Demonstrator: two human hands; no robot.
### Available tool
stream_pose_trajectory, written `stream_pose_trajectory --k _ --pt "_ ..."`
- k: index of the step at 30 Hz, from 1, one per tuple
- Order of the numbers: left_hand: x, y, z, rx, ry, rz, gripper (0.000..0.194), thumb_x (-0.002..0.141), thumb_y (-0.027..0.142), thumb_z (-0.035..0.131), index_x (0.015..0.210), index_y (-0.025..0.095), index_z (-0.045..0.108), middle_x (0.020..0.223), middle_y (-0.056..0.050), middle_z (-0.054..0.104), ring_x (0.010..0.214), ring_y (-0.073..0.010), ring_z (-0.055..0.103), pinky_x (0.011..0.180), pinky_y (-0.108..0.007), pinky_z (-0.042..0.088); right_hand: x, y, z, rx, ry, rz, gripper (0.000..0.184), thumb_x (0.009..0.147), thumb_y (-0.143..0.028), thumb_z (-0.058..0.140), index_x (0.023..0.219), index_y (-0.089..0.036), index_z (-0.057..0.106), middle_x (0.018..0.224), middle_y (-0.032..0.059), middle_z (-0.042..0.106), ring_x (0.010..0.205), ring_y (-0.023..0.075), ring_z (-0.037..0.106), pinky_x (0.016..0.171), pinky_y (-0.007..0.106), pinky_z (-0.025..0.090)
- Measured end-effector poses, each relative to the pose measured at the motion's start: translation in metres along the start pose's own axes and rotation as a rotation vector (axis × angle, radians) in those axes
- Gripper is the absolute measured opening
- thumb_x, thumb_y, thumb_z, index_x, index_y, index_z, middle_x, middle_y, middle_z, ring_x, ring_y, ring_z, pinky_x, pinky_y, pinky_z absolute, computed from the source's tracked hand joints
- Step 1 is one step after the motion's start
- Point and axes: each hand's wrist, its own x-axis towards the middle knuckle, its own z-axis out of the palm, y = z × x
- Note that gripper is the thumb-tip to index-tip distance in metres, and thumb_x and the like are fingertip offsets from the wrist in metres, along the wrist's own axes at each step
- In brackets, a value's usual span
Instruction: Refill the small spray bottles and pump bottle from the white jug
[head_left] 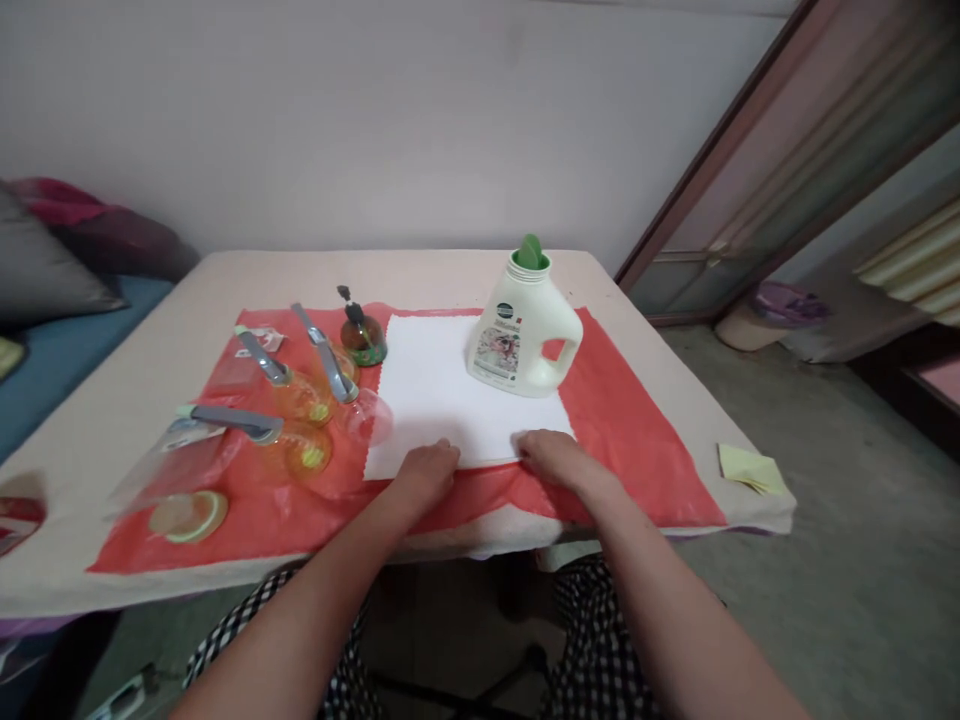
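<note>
A white cloth (420,390) with a scalloped edge lies flat on a red sheet (622,400). My left hand (431,470) is closed at its near edge, fingers curled on the cloth. At the near right part of the same edge, my right hand (553,452) is closed too, with its fingertips on the cloth. A cream detergent jug (525,340) stands upright on the cloth's far right part. Its mouth is uncapped, and a green piece (530,252) sticks out of it.
Left of the cloth lie grey-handled things with clear round ends (259,424). Behind them stands a brown pump bottle (363,335). A clear round cup (187,515) is near left, a yellow paper pad (750,468) on the table's right corner. A wall borders the far side.
</note>
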Motion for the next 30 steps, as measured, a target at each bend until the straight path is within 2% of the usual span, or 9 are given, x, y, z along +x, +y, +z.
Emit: stream_pose_trajectory --k 4,10,13,17,20,22,25,27,30 --pt "-0.003 0.0 -0.002 -0.009 0.005 -0.022 0.022 0.096 0.032 0.058 0.109 0.015 0.064 0.112 -0.006 0.067 0.101 -0.02 0.064 0.091 -0.042 0.053 0.001 0.004 -0.004 0.016 -0.003 -0.022 0.022 0.086 -0.01 0.052 0.097 -0.015 0.07 0.098 0.0093 0.075 0.088 0.019 0.067 0.072 0.026 0.042" --pt "-0.008 0.007 -0.009 -0.014 0.03 -0.07 0.025 0.097 0.017 0.045 0.116 0.013 0.059 0.115 -0.013 0.064 0.098 -0.0235 0.067 0.083 -0.037 0.051 0.0 0.013 -0.001 0.033 0.001 0.012 0.023 0.086 -0.013 0.05 0.093 -0.014 0.072 0.091 0.0117 0.075 0.077 0.0193 0.066 0.065 0.027 0.04" --pt "-0.017 0.018 -0.009 -0.031 -0.014 -0.007 0.022 0.094 0.018 0.048 0.109 0.015 0.063 0.112 -0.013 0.066 0.098 -0.0258 0.068 0.081 -0.036 0.049 -0.001 0.017 -0.001 0.052 0.021 0.046 0.025 0.089 -0.017 0.048 0.093 -0.014 0.073 0.093 0.0137 0.075 0.078 0.0197 0.066 0.067 0.029 0.041" --pt "-0.035 0.036 0.006 -0.093 -0.122 0.148 0.02 0.082 0.026 0.067 0.101 0.018 0.066 0.108 -0.011 0.069 0.1 -0.0291 0.068 0.081 -0.035 0.05 -0.001 0.014 -0.001 0.114 0.074 0.068 0.026 0.092 -0.026 0.049 0.094 -0.014 0.072 0.094 0.0144 0.074 0.084 0.0217 0.066 0.073 0.031 0.043" --pt "-0.042 0.045 0.017 -0.152 -0.149 0.182 0.018 0.082 0.013 0.061 0.098 0.016 0.067 0.106 -0.013 0.071 0.096 -0.0288 0.069 0.08 -0.036 0.049 0.0 0.007 -0.002 0.213 0.156 0.045 0.022 0.091 -0.024 0.051 0.095 -0.015 0.071 0.098 0.0136 0.073 0.091 0.0225 0.066 0.079 0.033 0.044" --pt "-0.042 0.046 0.016 -0.211 -0.141 0.183 0.013 0.08 0.009 0.058 0.086 0.015 0.068 0.095 -0.012 0.072 0.09 -0.0275 0.07 0.077 -0.035 0.049 0.001 0.0 -0.004 0.317 0.231 0.008 0.019 0.088 -0.019 0.053 0.096 -0.015 0.07 0.1 0.0124 0.073 0.095 0.0226 0.065 0.083 0.034 0.044" --pt "-0.037 0.039 -0.002 -0.351 -0.085 0.186 0.009 0.076 0.019 0.065 0.067 0.018 0.063 0.072 -0.005 0.07 0.073 -0.0221 0.066 0.066 -0.03 0.046 0.003 -0.011 -0.011 0.553 0.368 -0.094 0.021 0.084 -0.018 0.059 0.102 -0.019 0.069 0.104 0.0088 0.073 0.097 0.0211 0.064 0.086 0.034 0.045" --pt "-0.034 0.03 -0.021 -0.474 0.017 0.166 0.013 0.078 0.027 0.063 0.068 0.019 0.062 0.068 -0.001 0.067 0.066 -0.0172 0.062 0.061 -0.026 0.044 0.005 -0.018 -0.019 0.752 0.459 -0.154 0.023 0.084 -0.024 0.06 0.106 -0.022 0.067 0.099 0.0059 0.073 0.089 0.0188 0.064 0.082 0.033 0.048" --pt "-0.032 0.012 -0.048 -0.635 0.254 0.05 0.03 0.092 0.04 0.044 0.074 0.02 0.058 0.066 0.001 0.062 0.058 -0.0123 0.053 0.054 -0.023 0.04 0.008 -0.029 -0.03 1.049 0.563 -0.185 0.023 0.087 -0.041 0.057 0.097 -0.021 0.063 0.076 0.0 0.067 0.064 0.0141 0.059 0.063 0.029 0.048"
